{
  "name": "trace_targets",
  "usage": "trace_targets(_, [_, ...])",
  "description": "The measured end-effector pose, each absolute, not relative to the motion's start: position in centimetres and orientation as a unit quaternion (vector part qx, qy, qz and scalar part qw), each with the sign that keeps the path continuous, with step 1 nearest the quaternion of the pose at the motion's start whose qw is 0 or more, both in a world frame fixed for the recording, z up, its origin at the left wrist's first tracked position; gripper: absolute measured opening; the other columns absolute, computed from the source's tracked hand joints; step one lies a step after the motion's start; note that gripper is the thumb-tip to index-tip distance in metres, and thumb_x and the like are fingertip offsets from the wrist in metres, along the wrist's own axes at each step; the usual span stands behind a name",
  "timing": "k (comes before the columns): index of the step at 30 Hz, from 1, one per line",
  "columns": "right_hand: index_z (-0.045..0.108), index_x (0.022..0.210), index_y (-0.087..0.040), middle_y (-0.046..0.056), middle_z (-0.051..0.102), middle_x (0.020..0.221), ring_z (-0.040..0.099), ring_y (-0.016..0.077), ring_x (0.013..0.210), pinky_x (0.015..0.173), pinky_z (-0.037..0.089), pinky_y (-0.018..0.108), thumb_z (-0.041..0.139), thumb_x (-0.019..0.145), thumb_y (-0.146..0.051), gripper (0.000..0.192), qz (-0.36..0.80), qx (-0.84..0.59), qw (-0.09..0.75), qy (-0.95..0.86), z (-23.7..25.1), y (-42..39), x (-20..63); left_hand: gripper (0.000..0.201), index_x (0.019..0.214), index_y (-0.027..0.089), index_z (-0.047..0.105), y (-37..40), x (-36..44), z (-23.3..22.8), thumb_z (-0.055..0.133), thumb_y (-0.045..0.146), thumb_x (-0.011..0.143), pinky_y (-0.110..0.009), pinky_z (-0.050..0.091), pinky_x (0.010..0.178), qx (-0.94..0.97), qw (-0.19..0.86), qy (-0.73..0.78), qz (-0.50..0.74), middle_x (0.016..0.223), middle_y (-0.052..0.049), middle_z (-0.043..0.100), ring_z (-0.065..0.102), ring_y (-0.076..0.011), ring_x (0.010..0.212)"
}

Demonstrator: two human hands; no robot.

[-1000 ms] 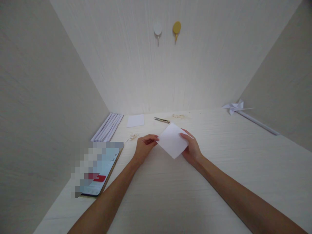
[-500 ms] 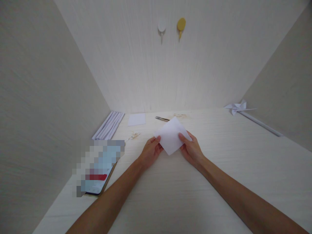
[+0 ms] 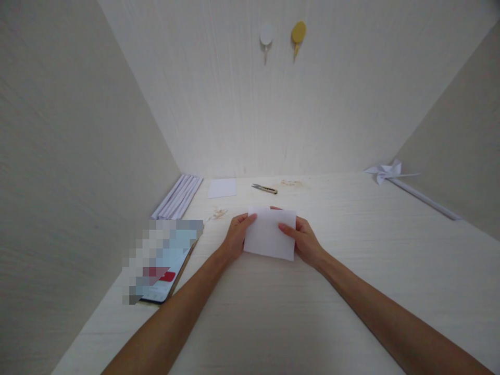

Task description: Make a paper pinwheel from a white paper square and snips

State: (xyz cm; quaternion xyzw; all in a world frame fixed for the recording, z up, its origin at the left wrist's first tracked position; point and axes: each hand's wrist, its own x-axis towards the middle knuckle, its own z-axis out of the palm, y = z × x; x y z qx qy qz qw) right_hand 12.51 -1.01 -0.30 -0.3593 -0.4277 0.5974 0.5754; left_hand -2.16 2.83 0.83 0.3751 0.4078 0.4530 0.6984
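Observation:
A white square sheet of paper (image 3: pixel 269 234) sits between both hands just above the pale wooden desk (image 3: pixel 351 291). My left hand (image 3: pixel 235 237) grips its left edge, thumb on top. My right hand (image 3: pixel 302 238) grips its right edge, index finger lying across the sheet. The paper's edges run roughly level with the desk's front, and part of each hand is hidden behind it.
A phone (image 3: pixel 166 260) lies at the left. Behind it rest several rolled paper sticks (image 3: pixel 177 197), a small white sheet (image 3: pixel 222 187), small snips (image 3: pixel 264 188) and wood shavings (image 3: pixel 219 212). A paper pinwheel on a stick (image 3: pixel 386 172) lies far right. Two hooks (image 3: pixel 282 34) hang on the back wall.
Both hands turned the paper from a diamond pose to a level square and drew it slightly nearer. The view shifted a little to the left.

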Motion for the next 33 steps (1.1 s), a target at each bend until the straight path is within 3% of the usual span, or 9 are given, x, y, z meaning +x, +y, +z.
trace_targets(3, [0.055, 0.112, -0.023, 0.004, 0.062, 0.107, 0.059, 0.0205, 0.092, 0.077, 0.047, 0.036, 0.053, 0.076, -0.032, 0.038, 0.544, -0.376, 0.563, -0.496, -0.4, -1.4, 12.4, 0.016, 0.065, 0.012, 0.06, 2.6, -1.9, 0.9, 0.064, 0.027, 0.061, -0.025, 0.043, 0.053, 0.355, 0.724, 0.384, 0.45, 0.058, -0.004, 0.063, 0.056, -0.0138, 0.054])
trace_targets(7, [0.048, 0.12, -0.027, 0.0, 0.048, 0.126, 0.04, 0.0177, 0.119, 0.101, 0.028, 0.041, 0.039, 0.083, -0.022, 0.038, 0.361, -0.384, 0.531, -0.664, 0.0, -2.1, 12.1, 0.012, 0.069, 0.013, 0.059, 2.4, -1.9, 1.0, 0.055, 0.024, 0.07, -0.028, 0.047, 0.062, 0.305, 0.759, 0.359, 0.45, 0.064, -0.005, 0.064, 0.059, -0.0155, 0.062])
trace_targets(11, [0.038, 0.127, -0.026, 0.001, 0.042, 0.131, 0.031, 0.0146, 0.124, 0.104, 0.024, 0.041, 0.033, 0.08, -0.009, 0.05, 0.187, -0.337, 0.446, -0.808, 0.1, -2.3, 12.0, 0.016, 0.075, 0.014, 0.06, 2.5, -2.0, 1.0, 0.046, 0.021, 0.076, -0.026, 0.048, 0.063, 0.28, 0.784, 0.34, 0.437, 0.069, -0.005, 0.064, 0.059, -0.0128, 0.061])
trace_targets(16, [0.03, 0.131, -0.021, 0.007, 0.04, 0.132, 0.029, 0.0148, 0.125, 0.104, 0.022, 0.043, 0.032, 0.076, -0.003, 0.058, 0.055, -0.343, 0.339, -0.874, -0.4, -2.4, 11.8, 0.016, 0.078, 0.015, 0.06, 2.4, -2.1, 1.4, 0.045, 0.02, 0.075, -0.026, 0.048, 0.066, 0.285, 0.804, 0.325, 0.408, 0.077, -0.007, 0.065, 0.061, -0.014, 0.071])
trace_targets(24, [0.035, 0.129, -0.014, 0.011, 0.041, 0.131, 0.027, 0.0168, 0.126, 0.104, 0.021, 0.043, 0.036, 0.072, -0.004, 0.058, -0.013, -0.368, 0.299, -0.88, -0.5, -2.5, 11.5, 0.03, 0.084, 0.016, 0.059, 2.0, -1.8, 1.3, 0.042, 0.039, 0.079, -0.03, 0.048, 0.071, 0.289, 0.799, 0.308, 0.428, 0.08, -0.008, 0.065, 0.061, -0.0165, 0.077])
trace_targets(33, [0.038, 0.127, -0.015, 0.011, 0.037, 0.134, 0.025, 0.0213, 0.127, 0.105, 0.016, 0.046, 0.048, 0.076, -0.022, 0.052, -0.005, -0.355, 0.288, -0.889, -0.2, -2.9, 11.4, 0.019, 0.081, 0.015, 0.057, 1.6, -1.6, 1.2, 0.048, 0.03, 0.074, -0.027, 0.047, 0.069, 0.328, 0.758, 0.321, 0.463, 0.075, -0.006, 0.064, 0.06, -0.0143, 0.071])
